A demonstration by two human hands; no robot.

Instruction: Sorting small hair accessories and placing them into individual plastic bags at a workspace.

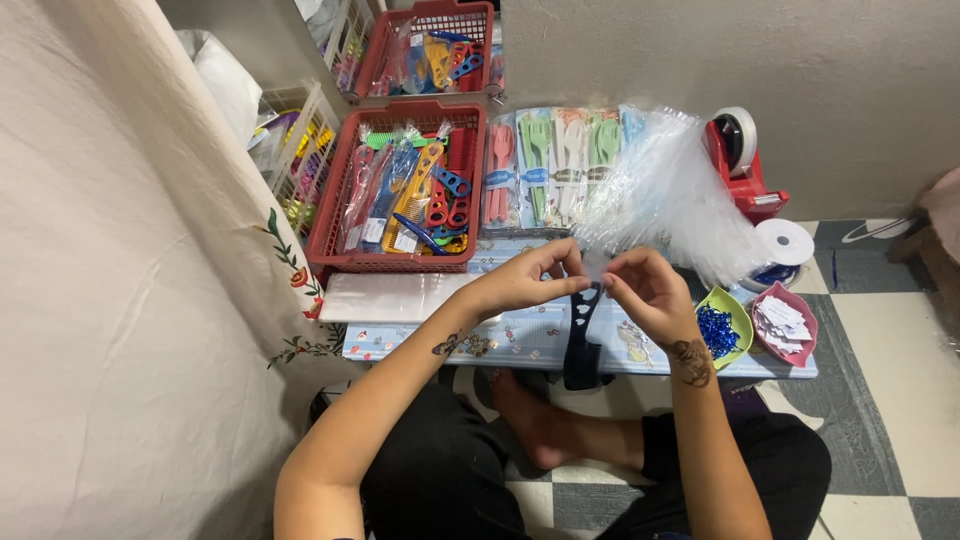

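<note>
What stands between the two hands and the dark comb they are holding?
Nothing visible does. The left hand and the right hand both pinch the top of the dark comb directly, above the small table.

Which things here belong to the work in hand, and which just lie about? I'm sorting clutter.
In hand:
left hand
right hand
dark plastic comb with cut-out holes
heap of clear plastic sleeves

Lying about:
red plastic basket of packed combs
red tape dispenser
green dish of blue ties
</note>
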